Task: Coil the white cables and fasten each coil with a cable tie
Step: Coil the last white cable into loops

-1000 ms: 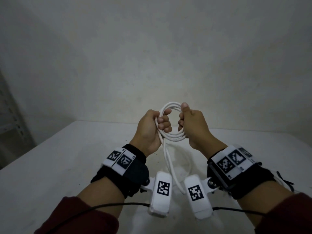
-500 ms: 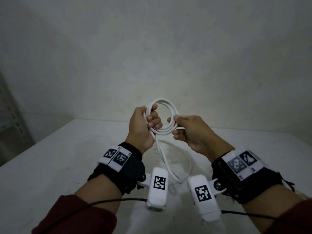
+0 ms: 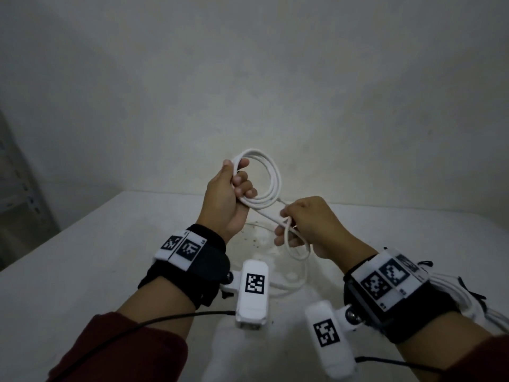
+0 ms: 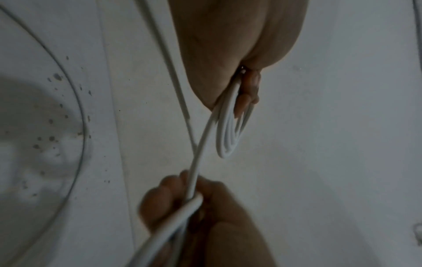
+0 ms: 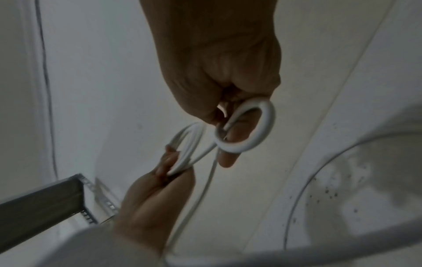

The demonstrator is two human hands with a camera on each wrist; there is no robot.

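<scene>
A white cable coil (image 3: 271, 180) of several loops is held up above the table by my left hand (image 3: 230, 194), whose fingers curl round its left side. The same coil (image 4: 230, 133) shows edge-on in the left wrist view. From the coil a strand of the white cable (image 3: 271, 216) runs down right to my right hand (image 3: 305, 226), which grips it and holds a small loop (image 5: 255, 130). The loose tail (image 3: 298, 279) hangs down to the table. No cable tie is visible near the hands.
The white table (image 3: 82, 266) has speckled dirt marks (image 3: 254, 238) under the hands. More white cables with a black tie (image 3: 473, 293) lie by my right wrist. A metal shelf frame (image 3: 16, 194) stands at the left, a plain wall behind.
The left hand lifted the coil up and to the left. The right hand let go of the coil's right side, slid down the strand, and now grips it lower with a new small loop.
</scene>
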